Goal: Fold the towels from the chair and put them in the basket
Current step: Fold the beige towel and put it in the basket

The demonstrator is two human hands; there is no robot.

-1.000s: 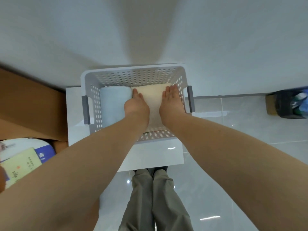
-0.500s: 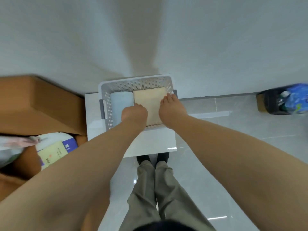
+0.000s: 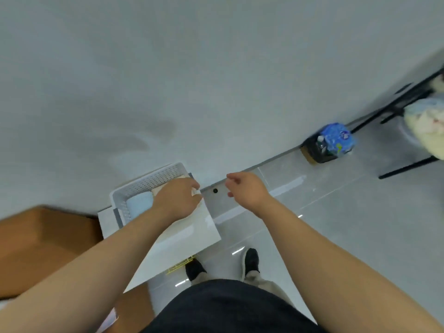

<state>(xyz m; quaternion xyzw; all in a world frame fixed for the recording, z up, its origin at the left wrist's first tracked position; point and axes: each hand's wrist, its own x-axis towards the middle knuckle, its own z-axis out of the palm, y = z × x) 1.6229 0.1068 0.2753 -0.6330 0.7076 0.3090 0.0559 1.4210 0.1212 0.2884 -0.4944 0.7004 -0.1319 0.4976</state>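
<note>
Since a second ago both your hands have lifted out of the basket [image 3: 149, 181]. Your right hand [image 3: 247, 191] hangs over the floor, fingers loosely curled and holding nothing. Your left hand [image 3: 177, 200] is above the basket's right corner and hides its own fingers, so I cannot tell their state. A blue towel [image 3: 140, 204] and a beige towel [image 3: 163, 189] lie inside. More towels [image 3: 425, 131] lie on the chair [image 3: 408, 168], far right. By the wall stands a black bin [image 3: 317, 150] with a blue bag [image 3: 336, 140]; its print is too blurred to read.

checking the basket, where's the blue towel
Head view, left of centre: the blue towel lies inside the white basket, just left of the left hand.
</note>
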